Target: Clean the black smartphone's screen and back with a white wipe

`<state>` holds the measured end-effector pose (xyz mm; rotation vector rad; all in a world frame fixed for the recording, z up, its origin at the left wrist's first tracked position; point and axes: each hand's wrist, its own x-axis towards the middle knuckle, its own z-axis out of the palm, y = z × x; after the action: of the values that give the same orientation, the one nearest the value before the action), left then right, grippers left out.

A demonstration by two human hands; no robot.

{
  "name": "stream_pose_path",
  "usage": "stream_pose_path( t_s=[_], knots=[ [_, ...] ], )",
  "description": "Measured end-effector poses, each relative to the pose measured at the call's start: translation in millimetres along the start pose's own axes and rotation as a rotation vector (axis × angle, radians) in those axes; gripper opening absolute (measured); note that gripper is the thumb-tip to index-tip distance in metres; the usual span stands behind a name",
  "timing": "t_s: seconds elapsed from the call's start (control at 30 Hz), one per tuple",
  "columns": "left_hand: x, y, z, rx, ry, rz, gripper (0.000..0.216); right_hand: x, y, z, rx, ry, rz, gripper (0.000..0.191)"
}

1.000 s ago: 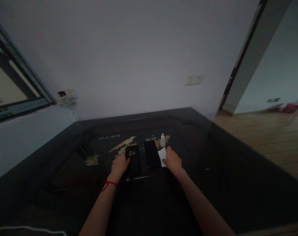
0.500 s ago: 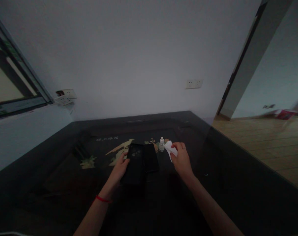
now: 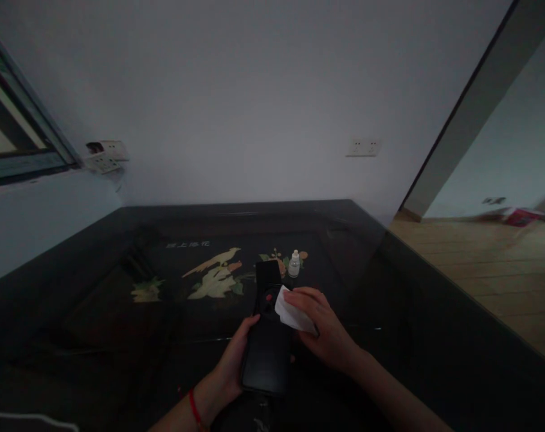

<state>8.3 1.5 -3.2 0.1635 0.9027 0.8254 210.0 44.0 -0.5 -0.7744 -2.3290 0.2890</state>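
Left hand (image 3: 231, 367) grips a black phone (image 3: 267, 357) along its left edge, fingers curled round it, with a red band (image 3: 192, 408) on the wrist. Right hand (image 3: 327, 331) reaches in from the right, palm down, fingers pinched on a white cloth (image 3: 290, 313) pressed to the phone's upper face. The phone is held just above the dark table (image 3: 412, 336), with a small bottle (image 3: 294, 264) standing beyond it.
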Motion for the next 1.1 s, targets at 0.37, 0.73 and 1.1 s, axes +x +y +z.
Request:
stream_pose_path(
  t_s=[0.37,0.73,1.1],
  knots=[
    [0,-4,5,-0.007,0.062,-0.180,0.050,-7,6,-9,-0.008,-0.285,-0.092,0.061],
    [-1,-8,-3,-0.028,-0.071,-0.200,0.041,-8,9,-3,-0.013,0.101,-0.280,0.031],
    [-8,-25,-1,-0.035,-0.467,-0.412,0.057,-10,6,-14,-0.055,0.295,-0.204,0.032]
  ],
)
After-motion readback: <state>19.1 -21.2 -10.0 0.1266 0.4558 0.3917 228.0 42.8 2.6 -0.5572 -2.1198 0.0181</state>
